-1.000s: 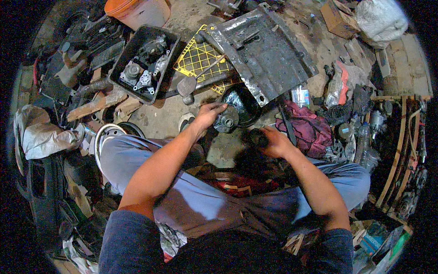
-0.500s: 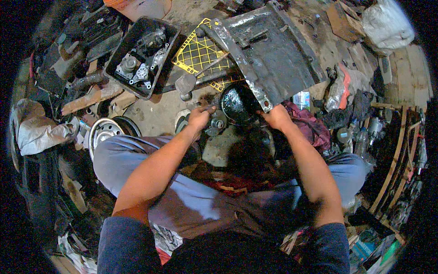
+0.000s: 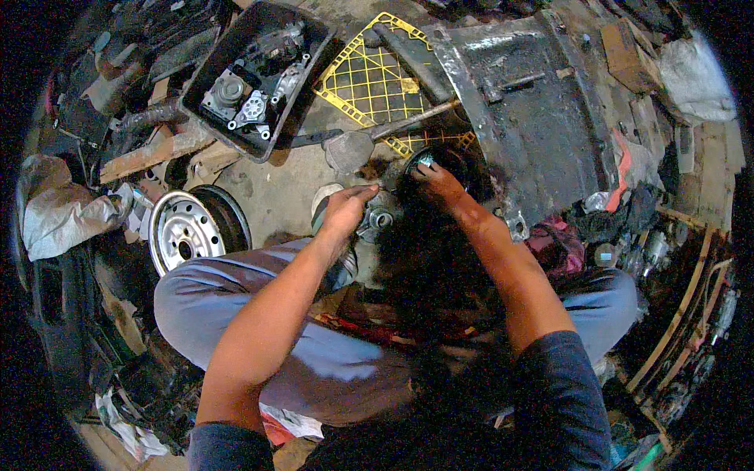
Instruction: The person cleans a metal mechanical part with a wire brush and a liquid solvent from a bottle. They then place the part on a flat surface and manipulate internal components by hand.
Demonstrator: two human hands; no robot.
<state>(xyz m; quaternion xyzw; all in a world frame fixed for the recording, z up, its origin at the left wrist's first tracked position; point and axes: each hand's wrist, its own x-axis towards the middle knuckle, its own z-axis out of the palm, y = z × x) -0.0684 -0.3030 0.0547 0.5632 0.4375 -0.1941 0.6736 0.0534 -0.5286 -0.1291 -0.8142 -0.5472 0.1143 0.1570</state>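
My left hand (image 3: 347, 210) is closed, its fingers curled against a grey, round-ended metal part (image 3: 378, 223) low in front of me. My right hand (image 3: 438, 187) reaches into a dark round pan (image 3: 411, 163), fingers bent down and pressed together. A small bluish-white gleam shows at its fingertips; whether that is wet liquid or a small piece I cannot make out. Deep shadow hides the pan's near side. Just beyond lies a hammer-like tool with a flat grey head (image 3: 349, 151) and a wooden handle.
A large dark metal panel (image 3: 528, 118) lies to the right of the pan. Beyond the pan is a yellow grid crate (image 3: 345, 103). A black bin (image 3: 271, 145) with metal engine parts stands far left, a silver wheel rim (image 3: 179, 228) by my left knee, maroon cloth (image 3: 556, 243) at right.
My right hand has let go of the metal panel's edge and moved left into the pan. The panel now sits further right, uncovering more of the yellow crate and the tool's handle.
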